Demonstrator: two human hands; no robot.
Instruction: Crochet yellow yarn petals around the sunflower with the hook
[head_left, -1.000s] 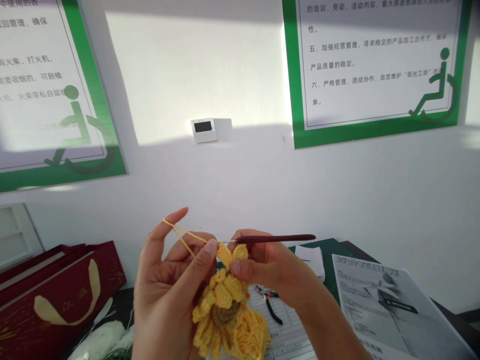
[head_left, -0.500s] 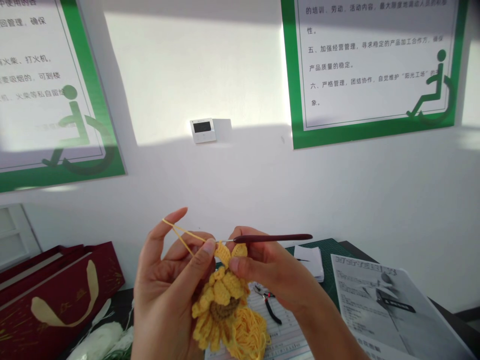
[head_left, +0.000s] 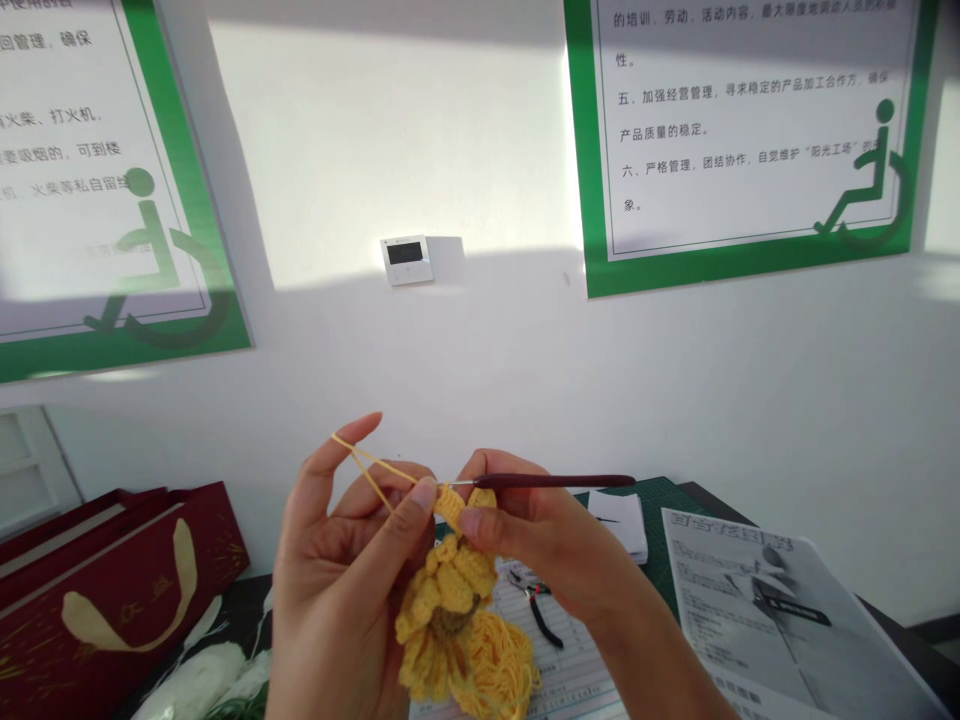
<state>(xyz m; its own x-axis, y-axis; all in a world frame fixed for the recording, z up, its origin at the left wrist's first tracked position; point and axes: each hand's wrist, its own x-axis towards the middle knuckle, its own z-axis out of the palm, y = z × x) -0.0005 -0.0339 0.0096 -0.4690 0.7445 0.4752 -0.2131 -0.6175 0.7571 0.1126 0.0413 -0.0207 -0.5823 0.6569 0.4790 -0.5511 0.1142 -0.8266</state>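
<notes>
Crochet hook [head_left: 555,481] meets yellow sunflower [head_left: 450,600] at a cluttered workbench

Held up before the wearer's chest, the crocheted flower hangs between both hands, its long axis roughly upright and its fringe of loose strands trailing down and to the right. Its top petal sits closest to the left hand [head_left: 337,570], whose thumb pinches it while the raised index finger [head_left: 352,436] carries a taut yellow yarn strand [head_left: 373,465] toward the work. The right hand [head_left: 532,530], arriving from the lower right, is closed around the hook, which lies nearly level with its dark handle pointing right. The tip appears to meet the petal's upper edge, though the exact stitch is too small to tell. Nearby, needle-nose pliers [head_left: 536,615] rest on a printed form [head_left: 570,680] beside a green cutting mat [head_left: 660,510] and printed sheets [head_left: 787,620]. A red gift bag [head_left: 112,600] and white yarn [head_left: 191,685] lie at left.
</notes>
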